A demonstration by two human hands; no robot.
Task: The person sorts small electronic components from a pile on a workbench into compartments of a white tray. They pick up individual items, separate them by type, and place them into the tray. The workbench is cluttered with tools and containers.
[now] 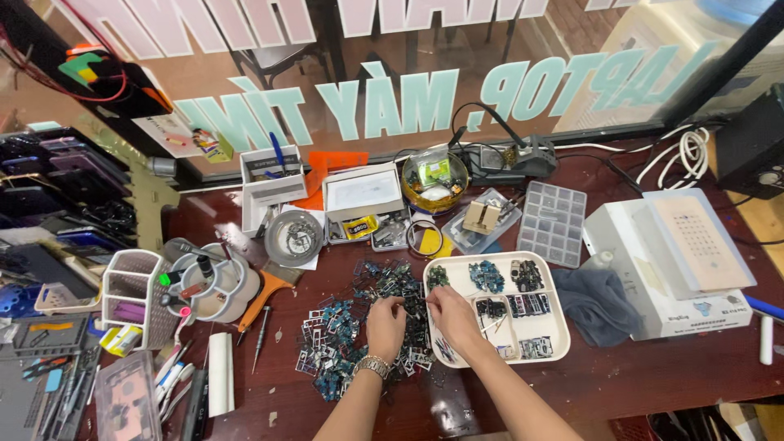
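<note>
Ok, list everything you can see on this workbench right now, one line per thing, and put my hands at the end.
small parts pile: one heap, blue and black, desk centre
compartment tray: one, white, right of the pile, holding sorted parts
grey cloth: one, right of the tray
white box: one, far right
clear organiser box: one, behind the tray
glass bowl: one, yellowish, back centre
round tool holder: one, white, left
screwdriver: one, thin, beside the holder
pen basket: one, white, far left
left hand: wears a metal watch, on the pile, pinching something small
right hand: at the tray's left edge, holding tweezers
</note>
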